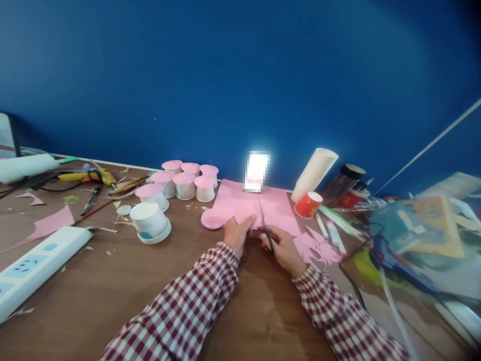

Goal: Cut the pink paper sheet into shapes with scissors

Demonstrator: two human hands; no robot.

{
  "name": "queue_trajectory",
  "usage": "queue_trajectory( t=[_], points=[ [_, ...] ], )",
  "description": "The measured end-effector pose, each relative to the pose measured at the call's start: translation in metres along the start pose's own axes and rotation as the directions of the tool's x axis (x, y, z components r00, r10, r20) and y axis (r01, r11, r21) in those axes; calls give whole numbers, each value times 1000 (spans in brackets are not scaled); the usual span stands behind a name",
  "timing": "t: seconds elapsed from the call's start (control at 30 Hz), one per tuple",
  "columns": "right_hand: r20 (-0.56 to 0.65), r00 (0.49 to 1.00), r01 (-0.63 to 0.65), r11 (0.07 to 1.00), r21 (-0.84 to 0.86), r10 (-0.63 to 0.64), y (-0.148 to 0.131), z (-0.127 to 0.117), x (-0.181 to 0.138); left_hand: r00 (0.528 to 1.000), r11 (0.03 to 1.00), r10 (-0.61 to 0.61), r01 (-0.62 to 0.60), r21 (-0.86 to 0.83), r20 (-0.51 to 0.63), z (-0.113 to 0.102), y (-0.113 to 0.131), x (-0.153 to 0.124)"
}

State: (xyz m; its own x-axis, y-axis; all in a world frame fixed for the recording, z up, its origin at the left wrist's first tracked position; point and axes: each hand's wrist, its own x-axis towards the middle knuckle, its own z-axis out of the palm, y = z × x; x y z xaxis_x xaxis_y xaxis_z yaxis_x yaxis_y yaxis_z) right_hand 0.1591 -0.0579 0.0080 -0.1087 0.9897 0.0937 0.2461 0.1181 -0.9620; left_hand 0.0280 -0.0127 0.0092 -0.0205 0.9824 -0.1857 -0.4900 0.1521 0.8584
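My left hand (238, 234) is closed on a piece of pink paper (244, 214), thumb on top. In my right hand (282, 245) is a pair of dark scissors (267, 235), blades pointing away from me and close to the paper's right edge. Whether the blades are apart is hard to make out. Beneath both lies a large pink sheet (280, 205). Round pink cutouts (211, 219) lie stacked to the left of my left hand. Pink scraps (319, 246) are scattered to the right of my right hand.
Several paper cups topped with pink discs (184, 185) stand at back left; one plain cup (148, 220) is nearer. A glowing phone (257, 171) leans on the wall. Stacked cups (315, 173), a red cup (308, 204), glue guns (90, 176) and a power strip (41, 268) lie around.
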Motion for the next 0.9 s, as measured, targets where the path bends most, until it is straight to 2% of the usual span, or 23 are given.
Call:
queue_trajectory(
  t=[0.47, 0.9],
  points=[
    [-3, 1000, -14, 1000, 7, 14, -3, 0, -1, 999, 999, -28, 27, -22, -32, 1, 1, 0],
    [6, 1000, 3, 1000, -1, -3, -1, 0, -1, 1000, 1000, -3, 3, -22, -19, 0, -2, 1]
  ],
)
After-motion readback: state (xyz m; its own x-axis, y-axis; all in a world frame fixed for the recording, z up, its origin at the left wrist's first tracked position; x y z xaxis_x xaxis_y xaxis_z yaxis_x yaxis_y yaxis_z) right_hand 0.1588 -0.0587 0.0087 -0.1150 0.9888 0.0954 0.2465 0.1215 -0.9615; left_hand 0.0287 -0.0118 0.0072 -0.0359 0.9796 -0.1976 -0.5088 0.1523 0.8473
